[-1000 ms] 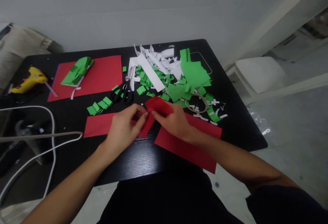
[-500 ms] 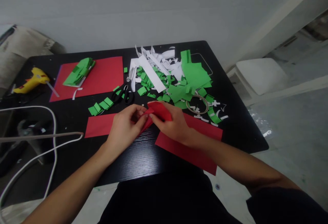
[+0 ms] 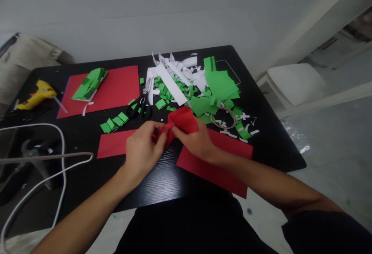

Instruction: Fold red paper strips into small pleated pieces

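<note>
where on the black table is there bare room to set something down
Bare patches on the black table: the near edge, between the left red strip and right red sheet; and the right corner, beyond that sheet and the white scraps. It is crowded at the back middle: white strips, green scraps and scissors.

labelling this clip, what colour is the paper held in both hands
The held paper is red; it shows best in the head view.
</note>
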A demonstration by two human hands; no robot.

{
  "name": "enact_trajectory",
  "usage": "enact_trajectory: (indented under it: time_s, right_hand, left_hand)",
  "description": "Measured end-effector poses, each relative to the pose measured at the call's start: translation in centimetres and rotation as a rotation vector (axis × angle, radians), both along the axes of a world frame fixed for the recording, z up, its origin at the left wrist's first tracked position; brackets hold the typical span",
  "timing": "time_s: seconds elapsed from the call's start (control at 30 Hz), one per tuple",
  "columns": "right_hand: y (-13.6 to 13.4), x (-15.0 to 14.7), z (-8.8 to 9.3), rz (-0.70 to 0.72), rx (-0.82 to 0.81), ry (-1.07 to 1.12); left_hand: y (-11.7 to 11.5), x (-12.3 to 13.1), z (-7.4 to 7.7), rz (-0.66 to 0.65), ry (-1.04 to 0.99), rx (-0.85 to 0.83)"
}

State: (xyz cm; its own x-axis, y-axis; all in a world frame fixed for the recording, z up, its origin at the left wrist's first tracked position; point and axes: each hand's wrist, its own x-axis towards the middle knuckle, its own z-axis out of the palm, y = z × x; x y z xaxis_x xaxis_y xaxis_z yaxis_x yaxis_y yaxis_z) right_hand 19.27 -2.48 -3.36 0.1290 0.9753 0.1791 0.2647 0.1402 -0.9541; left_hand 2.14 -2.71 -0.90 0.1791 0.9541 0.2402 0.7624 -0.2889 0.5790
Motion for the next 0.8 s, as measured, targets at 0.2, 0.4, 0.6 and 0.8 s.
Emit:
enact_trajectory:
  time_s: [0.2, 0.4, 0.6, 0.8]
  right_hand:
    - [0.06, 0.08, 0.32, 0.070, 0.040, 0.024]
    - [0.07, -0.13, 0.06, 0.019, 0.047, -0.007]
    - [0.08, -0.25, -0.30, -0.012, 0.069, -0.055]
    - [0.03, -0.26, -0.32, -0.011, 0.051, -0.082]
  left_hand:
    - [-0.28, 0.07, 0.01, -0.015, -0.053, 0.042]
    - [-0.24, 0.07, -0.06, -0.082, -0.050, 0.051]
    - [-0.39, 0.12, -0.20, -0.099, -0.068, 0.074]
    - [-0.60, 0.36, -0.07, -0.071, -0.081, 0.050]
